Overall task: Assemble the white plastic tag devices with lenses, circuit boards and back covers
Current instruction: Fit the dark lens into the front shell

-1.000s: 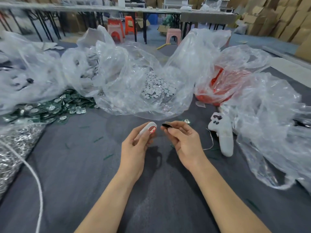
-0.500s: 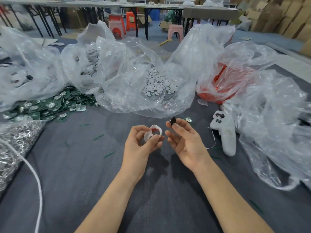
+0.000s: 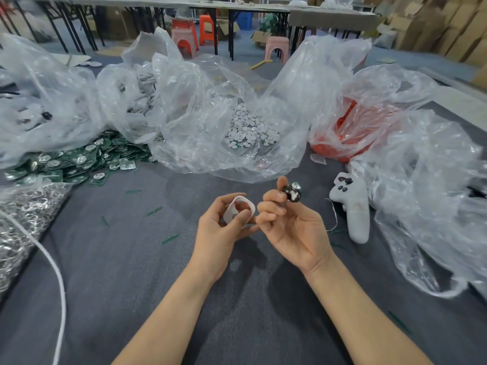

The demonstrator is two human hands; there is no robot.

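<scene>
The left hand (image 3: 224, 230) holds a white rounded-square plastic shell (image 3: 240, 209) above the grey cloth-covered bench (image 3: 126, 259), hollow side towards the camera, with something red showing inside it. Its fingers (image 3: 242, 217) curl round the shell's edges, the thumb lying across the lower rim. Just beside it, the right hand (image 3: 295, 227) is raised palm-up and pinches a small dark glossy piece (image 3: 291, 194) between thumb and forefinger; the other fingers curl loosely towards the palm. Whether this piece is a lens cannot be told. The shell and the dark piece are near each other but apart.

On the bench to the left lies a heap of green circuit boards (image 3: 71, 162), and nearer the left edge a clear bag of silver metal rings (image 3: 23, 214) with a white cord (image 3: 54, 267) running past it. Behind the hands, a crumpled clear plastic bag (image 3: 210, 106) holds small white round discs (image 3: 250, 127). To the right, another clear bag contains red parts (image 3: 342, 138), and a white controller-shaped plastic object (image 3: 354, 209) lies flat beside more loose plastic sheeting (image 3: 427, 180).
</scene>
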